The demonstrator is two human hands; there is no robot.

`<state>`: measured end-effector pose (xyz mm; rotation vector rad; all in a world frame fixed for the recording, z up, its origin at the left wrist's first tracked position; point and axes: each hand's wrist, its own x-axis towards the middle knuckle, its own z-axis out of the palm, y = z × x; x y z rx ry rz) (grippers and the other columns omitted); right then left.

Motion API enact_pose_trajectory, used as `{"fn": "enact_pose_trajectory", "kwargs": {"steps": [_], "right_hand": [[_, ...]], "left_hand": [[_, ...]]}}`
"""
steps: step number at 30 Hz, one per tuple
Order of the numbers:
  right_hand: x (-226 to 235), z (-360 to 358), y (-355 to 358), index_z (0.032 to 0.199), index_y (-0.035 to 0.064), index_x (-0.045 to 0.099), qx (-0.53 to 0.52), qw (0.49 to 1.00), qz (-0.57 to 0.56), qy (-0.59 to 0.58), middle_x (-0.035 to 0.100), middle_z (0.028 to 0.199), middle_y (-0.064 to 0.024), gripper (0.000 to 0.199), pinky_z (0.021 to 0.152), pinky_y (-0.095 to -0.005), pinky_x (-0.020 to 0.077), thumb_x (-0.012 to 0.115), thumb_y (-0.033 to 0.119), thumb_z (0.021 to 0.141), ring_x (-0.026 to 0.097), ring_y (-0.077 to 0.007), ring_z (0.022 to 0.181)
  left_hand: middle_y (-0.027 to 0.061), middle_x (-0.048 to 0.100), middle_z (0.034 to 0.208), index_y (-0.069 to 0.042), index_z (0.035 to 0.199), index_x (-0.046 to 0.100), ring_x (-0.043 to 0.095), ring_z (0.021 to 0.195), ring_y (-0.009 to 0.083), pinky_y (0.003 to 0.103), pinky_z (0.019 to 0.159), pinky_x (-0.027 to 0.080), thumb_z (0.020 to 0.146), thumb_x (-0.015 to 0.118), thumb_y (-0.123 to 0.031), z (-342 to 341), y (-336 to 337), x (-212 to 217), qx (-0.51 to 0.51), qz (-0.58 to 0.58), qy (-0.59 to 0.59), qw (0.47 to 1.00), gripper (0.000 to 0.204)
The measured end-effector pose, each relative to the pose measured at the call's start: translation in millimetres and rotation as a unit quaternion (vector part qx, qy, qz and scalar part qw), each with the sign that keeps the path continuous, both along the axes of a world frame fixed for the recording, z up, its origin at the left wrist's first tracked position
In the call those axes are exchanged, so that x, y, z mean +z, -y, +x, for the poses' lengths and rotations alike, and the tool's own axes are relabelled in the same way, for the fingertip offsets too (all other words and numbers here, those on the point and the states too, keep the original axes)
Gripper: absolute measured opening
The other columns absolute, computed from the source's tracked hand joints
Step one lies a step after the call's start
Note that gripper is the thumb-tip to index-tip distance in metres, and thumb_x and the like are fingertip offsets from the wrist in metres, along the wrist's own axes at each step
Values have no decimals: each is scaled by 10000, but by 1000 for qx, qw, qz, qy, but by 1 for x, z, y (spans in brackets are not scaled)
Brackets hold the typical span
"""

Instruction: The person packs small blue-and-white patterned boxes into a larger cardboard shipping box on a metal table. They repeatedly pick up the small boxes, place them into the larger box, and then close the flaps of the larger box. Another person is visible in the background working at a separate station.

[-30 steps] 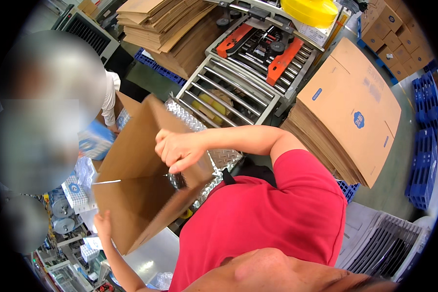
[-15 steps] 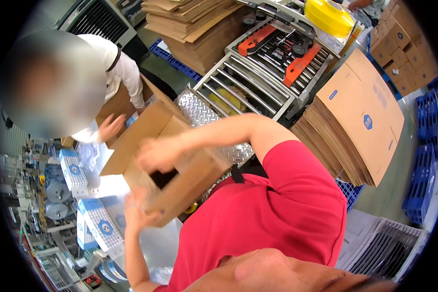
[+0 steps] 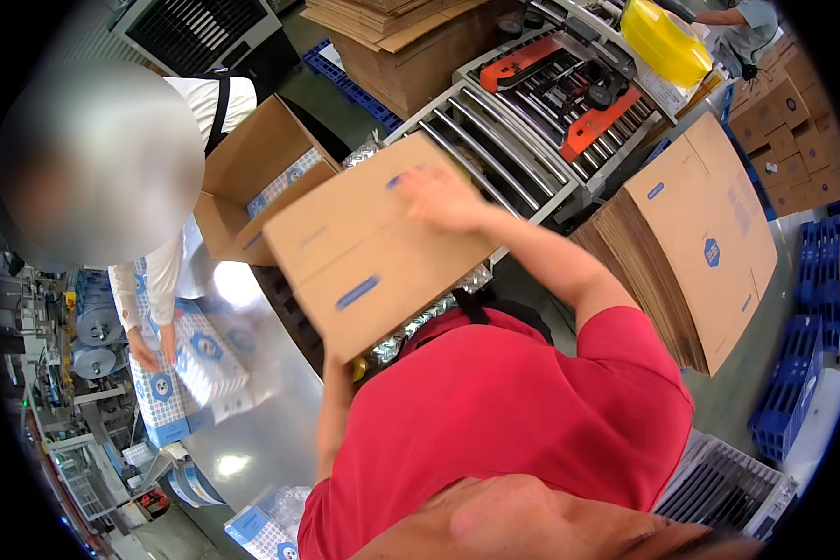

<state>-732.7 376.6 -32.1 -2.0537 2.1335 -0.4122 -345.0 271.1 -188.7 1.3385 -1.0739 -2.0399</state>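
Observation:
A brown carton with blue printed labels is tilted in front of my chest, one broad face toward me. My right hand lies on the upper right part of that face, fingers stretched out and slightly blurred. At the carton's lower corner is my left hand, its fingers hidden behind the cardboard. Just beyond, an open carton contains blue-and-white packs. A co-worker's hands reach down to more blue-and-white packs on the metal table at the left.
A roller conveyor with orange side guides runs beyond the cartons. Flat cardboard stacks stand at the right and the far side. Blue pallets line the right edge. Another pack lies near my left arm.
The carton at my hands has turned from its open side to a broad face. My right hand has come out onto that face. The co-worker's hands moved from the other carton to the table packs.

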Motion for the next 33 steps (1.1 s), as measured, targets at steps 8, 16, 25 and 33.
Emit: {"fn": "enact_pose_trajectory", "kwargs": {"steps": [8, 16, 25, 33], "right_hand": [[-73, -169, -104, 1413, 74, 357, -296, 547, 91, 778, 336, 1470, -115, 743, 1078, -417, 301, 289, 632, 926, 357, -270, 1326], [-28, -54, -62, 1501, 135, 24, -68, 709, 48, 700, 64, 1557, -131, 765, 1140, -430, 104, 349, 554, 948, 68, -284, 1436], [-24, -77, -60, 1458, -40, 14, -76, 864, -39, 496, 241, 1474, -268, 743, 1102, -333, 239, 460, 8, 866, 281, -322, 1371], [-35, -55, -39, 1361, -15, 363, -59, 851, 35, 520, 550, 1220, -144, 503, 966, -316, 388, 499, 65, 883, 517, -217, 1119]], "left_hand": [[111, 595, 1165, -7, 1251, 459, 628, 975, 208, 333, 793, 534, 919, 567, -188, -62, -13, 105, -104, -127, -102, 981, 393], [178, 561, 1186, -23, 1417, 193, 649, 883, 237, 338, 738, 557, 895, 468, -35, -198, -126, 259, -298, -243, 98, 918, 590], [187, 461, 1288, -17, 1228, 506, 381, 1248, 355, 473, 1028, 311, 785, 643, -243, -149, -39, 247, -310, -671, 412, 533, 515], [291, 601, 1113, 74, 1153, 566, 578, 1078, 371, 405, 916, 457, 733, 614, -357, -9, -27, -23, -219, -225, 367, 876, 604]]}}
